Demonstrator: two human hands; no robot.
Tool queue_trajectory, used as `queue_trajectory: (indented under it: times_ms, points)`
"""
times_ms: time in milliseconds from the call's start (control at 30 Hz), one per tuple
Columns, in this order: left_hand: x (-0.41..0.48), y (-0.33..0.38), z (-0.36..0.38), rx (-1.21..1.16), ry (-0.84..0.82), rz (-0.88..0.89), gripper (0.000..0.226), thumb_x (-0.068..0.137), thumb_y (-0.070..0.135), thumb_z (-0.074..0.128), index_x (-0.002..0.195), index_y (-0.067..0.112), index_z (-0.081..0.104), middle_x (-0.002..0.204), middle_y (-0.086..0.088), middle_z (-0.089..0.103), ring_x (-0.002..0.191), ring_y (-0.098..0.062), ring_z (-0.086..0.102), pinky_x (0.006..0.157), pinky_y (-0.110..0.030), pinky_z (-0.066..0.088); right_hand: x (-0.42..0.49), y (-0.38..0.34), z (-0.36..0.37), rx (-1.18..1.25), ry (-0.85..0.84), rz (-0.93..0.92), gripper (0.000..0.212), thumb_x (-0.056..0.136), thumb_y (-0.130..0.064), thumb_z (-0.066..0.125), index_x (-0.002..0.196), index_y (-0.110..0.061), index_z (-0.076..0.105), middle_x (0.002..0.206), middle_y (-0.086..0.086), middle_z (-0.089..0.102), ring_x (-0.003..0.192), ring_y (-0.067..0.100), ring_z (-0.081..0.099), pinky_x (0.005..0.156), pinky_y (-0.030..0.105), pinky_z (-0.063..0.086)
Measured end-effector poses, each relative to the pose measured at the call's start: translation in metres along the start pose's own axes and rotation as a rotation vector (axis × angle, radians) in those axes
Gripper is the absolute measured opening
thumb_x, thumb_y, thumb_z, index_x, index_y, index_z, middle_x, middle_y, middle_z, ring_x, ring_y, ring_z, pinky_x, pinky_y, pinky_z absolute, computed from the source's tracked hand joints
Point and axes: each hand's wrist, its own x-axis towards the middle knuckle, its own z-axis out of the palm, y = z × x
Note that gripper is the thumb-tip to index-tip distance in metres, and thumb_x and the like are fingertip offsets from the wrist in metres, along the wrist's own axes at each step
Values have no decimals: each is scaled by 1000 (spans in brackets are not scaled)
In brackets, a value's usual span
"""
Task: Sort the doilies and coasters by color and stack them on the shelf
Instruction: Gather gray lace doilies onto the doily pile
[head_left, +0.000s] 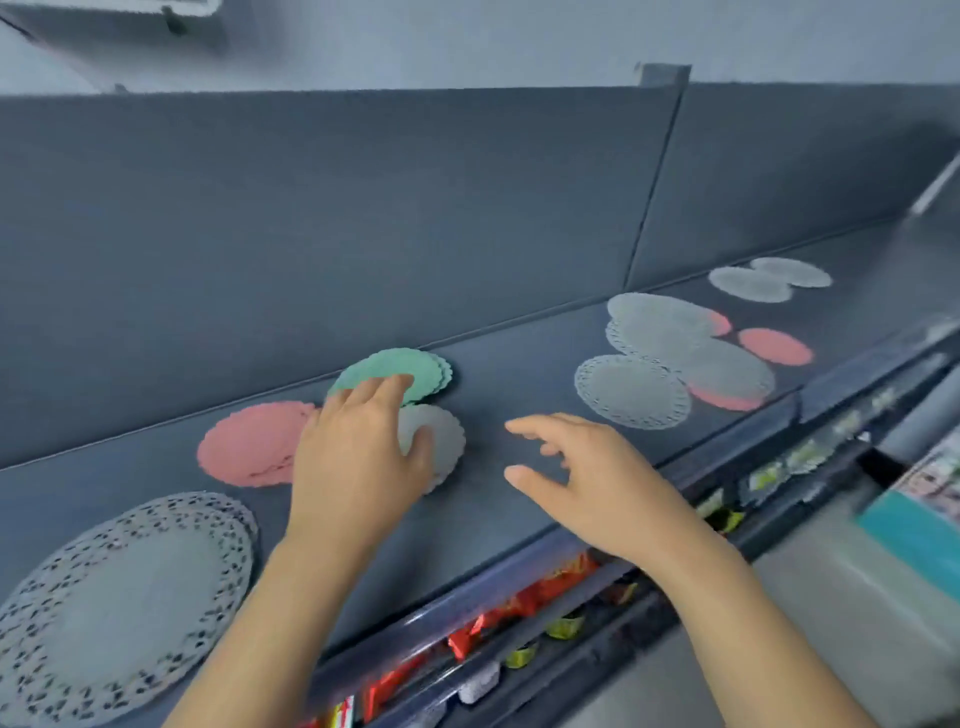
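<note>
The left hand (358, 457) is resting palm-down on the dark shelf (509, 379), flat and open with fingers nearly straight. Its fingertips are lying on the green doily stack (410, 364), and the thumb is pressing on the small white scalloped coaster (447, 436) just in front of that stack. The right hand (597, 483) is hovering over bare shelf to the right, fingers loosely spread and holding nothing. The pink doily stack (249, 444) is lying just left of the left hand, and the large white lace doily stack (124, 608) is sitting at the shelf's near left end. Further right, a mixed cluster is lying well apart from both hands — overlapping white doilies (670, 332) partly covering pink doilies (774, 347), with two small white doilies (753, 285) overlapping each other behind them. Wrapped sweets (519, 605) are showing on the tier below the shelf edge.
</note>
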Motion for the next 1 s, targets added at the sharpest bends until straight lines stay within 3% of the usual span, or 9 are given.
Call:
queue_trajectory:
  times_ms: [133, 300, 400, 633, 733, 800, 900, 1000]
  points:
    - [2, 85, 37, -68, -95, 45, 50, 84, 38, 61, 130, 19, 54, 121, -2, 62, 112, -28, 54, 86, -38, 46, -32, 77, -48, 0, 62, 127, 49, 89, -40, 59, 135, -33, 47, 133, -13, 53, 117, 5, 50, 99, 25, 41]
    - [14, 169, 88, -124, -207, -48, 59, 84, 44, 60, 136, 20, 45, 132, -2, 56, 121, -27, 49, 96, -37, 43, -36, 163, -93, -12, -128, 167, 55, 87, -43, 61, 139, -30, 44, 137, -9, 51, 123, 9, 48, 103, 30, 40]
    - [34, 208, 114, -190, -257, -124, 66, 83, 42, 64, 139, 17, 41, 133, -6, 53, 123, -29, 47, 96, -37, 41, -17, 197, -115, 14, -157, 130, 52, 88, -41, 60, 137, -29, 46, 135, -7, 52, 121, 10, 49, 102, 31, 39]
    - [99, 233, 159, -97, -412, -441, 65, 78, 47, 67, 128, 14, 42, 132, -8, 44, 128, -31, 35, 101, -42, 36, 43, 240, -121, 47, -266, 65, 55, 88, -37, 63, 137, -22, 45, 140, -2, 49, 124, 15, 49, 104, 33, 40]
    - [130, 226, 171, -40, -505, -533, 70, 69, 50, 77, 119, 11, 47, 115, -7, 47, 122, -30, 39, 97, -42, 41, 75, 249, -115, -6, -386, 74, 68, 84, -34, 68, 143, -19, 38, 145, 2, 44, 125, 19, 49, 97, 31, 44]
    - [144, 222, 173, -21, -535, -575, 80, 57, 48, 85, 117, 10, 47, 109, -5, 43, 118, -30, 42, 90, -40, 45, 96, 252, -113, -17, -403, 113, 76, 80, -30, 74, 144, -18, 36, 142, 5, 46, 117, 24, 57, 79, 27, 49]
    - [158, 218, 174, -106, -585, -646, 86, 49, 41, 91, 116, 14, 45, 108, -2, 52, 98, -25, 51, 70, -33, 45, 127, 254, -109, -13, -431, 182, 81, 69, -35, 82, 137, -16, 42, 117, 7, 61, 83, 23, 71, 82, 37, 55]
    - [168, 216, 177, -126, -648, -666, 86, 48, 38, 91, 120, 19, 48, 101, 2, 56, 87, -22, 56, 65, -28, 44, 148, 256, -105, -68, -501, 176, 76, 65, -41, 84, 123, -15, 41, 101, 1, 59, 62, 17, 70, 69, 31, 55]
